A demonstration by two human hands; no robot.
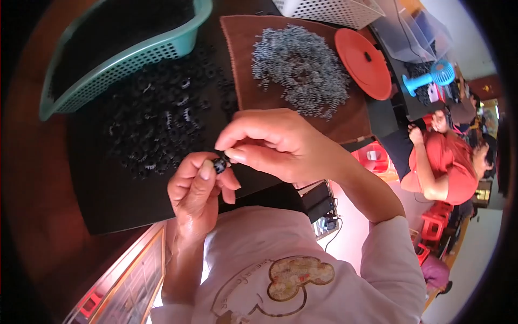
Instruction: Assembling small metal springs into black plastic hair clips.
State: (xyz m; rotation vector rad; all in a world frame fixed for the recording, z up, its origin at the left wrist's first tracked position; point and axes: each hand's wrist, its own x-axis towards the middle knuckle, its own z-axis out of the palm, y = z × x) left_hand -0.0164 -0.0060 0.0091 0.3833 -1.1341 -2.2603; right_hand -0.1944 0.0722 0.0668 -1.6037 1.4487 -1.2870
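My left hand (pixel 195 186) pinches a small black plastic part (pixel 219 164) between thumb and fingers, over the near edge of the dark table. My right hand (pixel 275 146) meets it from the right, thumb and index finger closed together at the top of the part. Whatever is between those right fingertips is too small to make out. Beyond my left hand spreads a heap of similar black parts (pixel 156 116), a few with shiny bits. A pile of tiny silvery pieces resembling coil springs (pixel 302 67) lies beyond my right hand on a brown cloth (pixel 245 81).
A teal perforated basket (pixel 129 56) of dark contents stands at the far left. Right of the springs is a red plate (pixel 362 65) with a small black piece on it. Behind are a white basket (pixel 329 11) and a blue fan (pixel 431 78). Another person (pixel 445 162) sits at right.
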